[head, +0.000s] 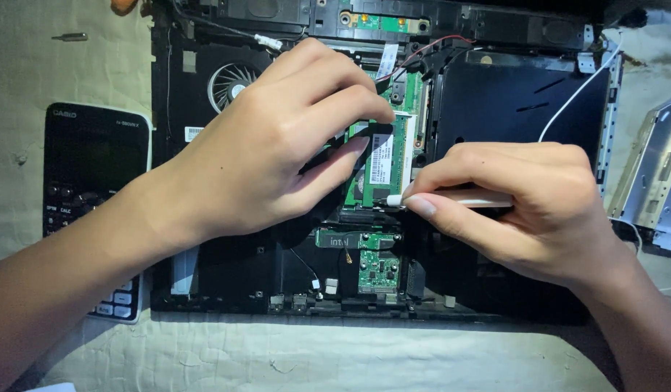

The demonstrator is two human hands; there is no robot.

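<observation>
With the laptop (495,94) already opened, the left hand (277,145) presses the still-seated memory module (385,163) while the right hand (524,203) grips a white tool (451,197) at its clip.

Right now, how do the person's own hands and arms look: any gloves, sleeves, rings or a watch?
Both the left hand and the right hand are bare, without gloves. No rings show on the visible fingers. Both forearms are uncovered as far as the picture's edges, with no sleeve, watch or bracelet in view. The fingernails are short and unpainted.

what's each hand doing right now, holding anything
Left hand: holds nothing, fingertips pressing on the green memory module in the opened laptop.
Right hand: closed around a slim white tool, tip at the module's edge.
</observation>
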